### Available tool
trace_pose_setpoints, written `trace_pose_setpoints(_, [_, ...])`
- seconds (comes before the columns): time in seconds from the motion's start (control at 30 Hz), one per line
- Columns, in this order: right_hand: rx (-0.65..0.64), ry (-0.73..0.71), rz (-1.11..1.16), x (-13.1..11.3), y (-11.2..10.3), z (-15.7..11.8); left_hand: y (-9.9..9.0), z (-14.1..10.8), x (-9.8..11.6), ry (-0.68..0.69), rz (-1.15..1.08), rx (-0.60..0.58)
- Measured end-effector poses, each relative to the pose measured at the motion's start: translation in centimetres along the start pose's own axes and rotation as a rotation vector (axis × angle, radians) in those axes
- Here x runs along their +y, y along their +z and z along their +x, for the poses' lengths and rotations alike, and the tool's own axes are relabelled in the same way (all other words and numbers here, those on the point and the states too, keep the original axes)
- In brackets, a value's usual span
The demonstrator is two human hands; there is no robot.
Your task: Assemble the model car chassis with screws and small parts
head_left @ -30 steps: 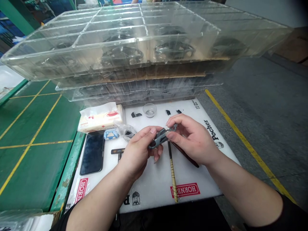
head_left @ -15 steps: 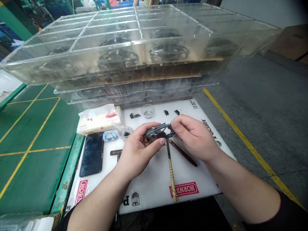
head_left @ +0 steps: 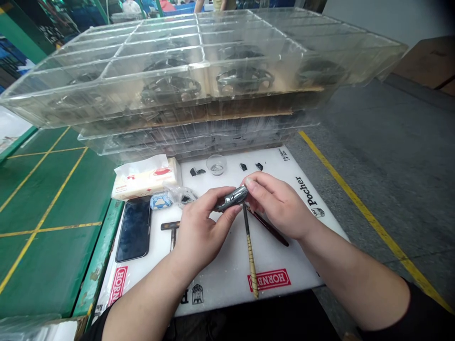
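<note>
Between my hands, above the white foam board (head_left: pixel 227 255), is a dark glossy part (head_left: pixel 232 199). My left hand (head_left: pixel 204 222) grips its left end between thumb and fingers. The fingertips of my right hand (head_left: pixel 277 203) pinch its right end. Below the part lie a tool with a yellow wrapped handle (head_left: pixel 252 263) and a dark red pen-like tool (head_left: pixel 272 228). Small black pieces (head_left: pixel 197 171) and a clear round cup (head_left: pixel 216 165) sit farther back on the board.
Stacked clear compartment trays (head_left: pixel 209 80) holding dark parts stand behind the board. On the left are a tissue pack (head_left: pixel 147 180), a phone (head_left: pixel 134 229), a blue-and-white item (head_left: pixel 161 201) and a T-shaped tool (head_left: pixel 170 226). A green table (head_left: pixel 42 203) is farther left.
The dark part has been turned in my hands, so its openings no longer show and a glossy, narrow side faces up. Both hands still hold it.
</note>
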State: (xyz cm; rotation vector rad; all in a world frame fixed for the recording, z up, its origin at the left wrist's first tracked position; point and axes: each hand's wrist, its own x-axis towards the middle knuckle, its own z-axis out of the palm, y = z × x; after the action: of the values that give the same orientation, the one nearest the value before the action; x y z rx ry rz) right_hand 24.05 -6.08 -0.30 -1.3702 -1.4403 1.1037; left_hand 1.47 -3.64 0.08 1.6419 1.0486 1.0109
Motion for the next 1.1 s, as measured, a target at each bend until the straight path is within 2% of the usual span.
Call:
trace_pose_setpoints(0.23, [0.087, -0.043, -0.126, -0.5, 0.4, 0.0, 0.3, -0.4, 0.3, 0.030, 0.070, -0.006])
trace_pose_setpoints(0.47, [0.099, -0.052, -0.101, -0.4, 0.8, 0.0, 0.7, -0.7, 0.1, -0.027, 0.017, 0.023])
trace_pose_setpoints(0.6, [0.104, -0.062, -0.089, -0.1, 0.9, 0.1, 0.5, -0.5, 0.0, -0.004, 0.007, 0.030])
trace_pose_setpoints(0.73, [0.103, -0.067, 0.063, 0.7, 0.8, 0.2, 0.1, -0.4, -0.3, -0.012, 0.014, 0.012])
trace_pose_setpoints(0.87, [0.081, -0.081, 0.214, 0.9, 0.6, 0.1, 0.0, -0.2, -0.6, -0.102, -0.183, -0.045])
trace_pose_setpoints(0.97, [0.111, -0.122, 0.139, 0.6, 0.4, 0.0, 0.2, 0.2, -0.7, -0.153, -0.369, -0.072])
trace_pose_setpoints(1.1, [0.135, -0.146, 0.034, 0.3, 0.2, 0.0, 0.3, 0.6, -0.7, -0.147, -0.450, -0.041])
